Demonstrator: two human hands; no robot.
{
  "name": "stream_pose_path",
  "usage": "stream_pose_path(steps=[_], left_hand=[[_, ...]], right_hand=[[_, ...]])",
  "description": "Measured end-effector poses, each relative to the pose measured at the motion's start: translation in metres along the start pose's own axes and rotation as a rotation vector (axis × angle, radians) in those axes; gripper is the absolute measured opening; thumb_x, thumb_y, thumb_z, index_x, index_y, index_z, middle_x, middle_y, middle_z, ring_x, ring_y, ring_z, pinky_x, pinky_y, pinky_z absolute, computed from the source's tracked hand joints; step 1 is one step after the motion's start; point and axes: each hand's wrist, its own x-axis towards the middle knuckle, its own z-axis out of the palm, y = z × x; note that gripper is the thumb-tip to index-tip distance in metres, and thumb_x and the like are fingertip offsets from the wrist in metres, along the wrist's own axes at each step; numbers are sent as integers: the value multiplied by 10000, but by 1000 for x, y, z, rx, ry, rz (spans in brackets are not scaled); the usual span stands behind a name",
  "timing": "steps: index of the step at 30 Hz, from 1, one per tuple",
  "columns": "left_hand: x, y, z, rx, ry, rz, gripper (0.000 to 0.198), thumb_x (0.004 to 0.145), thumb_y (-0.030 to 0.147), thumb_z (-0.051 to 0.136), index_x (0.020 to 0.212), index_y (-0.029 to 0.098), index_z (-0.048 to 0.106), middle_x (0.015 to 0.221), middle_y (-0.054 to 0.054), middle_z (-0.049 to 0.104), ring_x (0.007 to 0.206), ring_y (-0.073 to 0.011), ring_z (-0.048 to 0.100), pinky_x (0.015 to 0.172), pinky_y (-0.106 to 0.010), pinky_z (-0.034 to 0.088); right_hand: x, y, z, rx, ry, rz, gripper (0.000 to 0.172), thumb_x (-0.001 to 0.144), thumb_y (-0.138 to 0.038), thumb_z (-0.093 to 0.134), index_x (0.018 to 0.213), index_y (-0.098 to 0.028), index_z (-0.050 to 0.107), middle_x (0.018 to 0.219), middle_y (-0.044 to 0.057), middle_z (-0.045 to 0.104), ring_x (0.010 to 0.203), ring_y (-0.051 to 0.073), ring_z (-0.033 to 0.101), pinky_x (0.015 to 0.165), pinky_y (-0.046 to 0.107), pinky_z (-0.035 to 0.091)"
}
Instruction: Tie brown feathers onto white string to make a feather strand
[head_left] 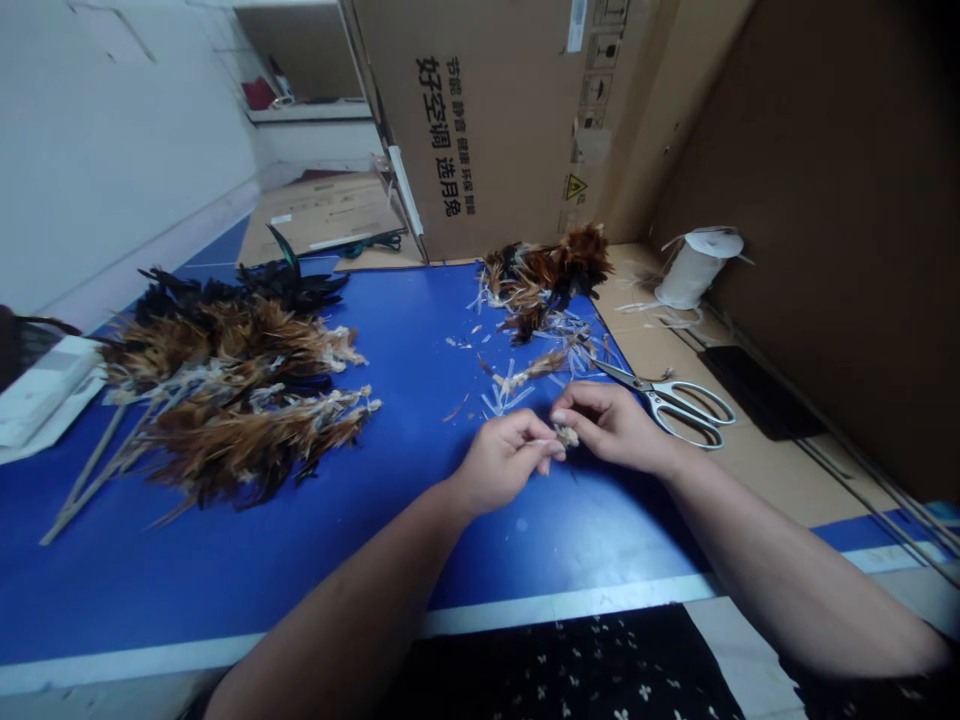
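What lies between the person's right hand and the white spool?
In the head view: the scissors, nearer the right hand, and loose white strands, nearer the white spool.

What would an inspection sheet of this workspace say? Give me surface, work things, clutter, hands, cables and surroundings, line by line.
Surface: blue tabletop, pale strip along its front edge.
Work things: small pale tuft at the fingertips; large feather pile left, smaller feather pile toward the back right; scissors lying beyond the right hand.
Clutter: clear strips and scraps scattered before the smaller pile.
Hands: left hand and right hand close together, fingers pinched at the tuft.
Cables: nothing clearly seen.
Surroundings: printed cardboard behind; white spool at right.
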Motion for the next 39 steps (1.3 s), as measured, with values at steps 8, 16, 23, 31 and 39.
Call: stream_pose_path(steps=[8,16,23,31,39], left_hand=[[11,6,3,-285,353,-24,252,823,320,817,824,154,627,731,-29,725,579,-98,607,617,-258,504],[10,-4,4,-120,361,-39,295,804,396,823,804,160,647,566,16,628,549,-114,584,612,-256,499],[5,4,0,78,352,160,154,874,317,759,813,180,720,855,-67,717,818,-184,672,819,-330,533],[6,10,-8,282,345,357,60,855,228,762,797,221,780,895,-73,677,890,-216,638,857,-354,512],[4,16,-11,297,208,418,115,859,163,754,861,253,825,968,-100,762,944,-230,694,937,-413,530]], right_hand=[[-4,-3,19,-98,111,-74,219,1031,-319,540,926,-193,686,851,71,710,780,192,644,759,322,508],[-5,-9,21,-46,86,-53,196,1001,-289,590,887,-195,718,828,59,726,739,175,649,725,309,513],[-5,-6,27,-41,216,49,282,978,-378,625,828,-167,737,709,39,674,580,131,529,563,266,426],[-5,1,26,74,182,169,404,955,-495,636,803,-137,746,667,16,586,570,111,430,524,248,351],[-4,4,21,240,92,288,442,892,-560,688,843,-131,782,616,-2,562,555,105,420,502,233,325]])
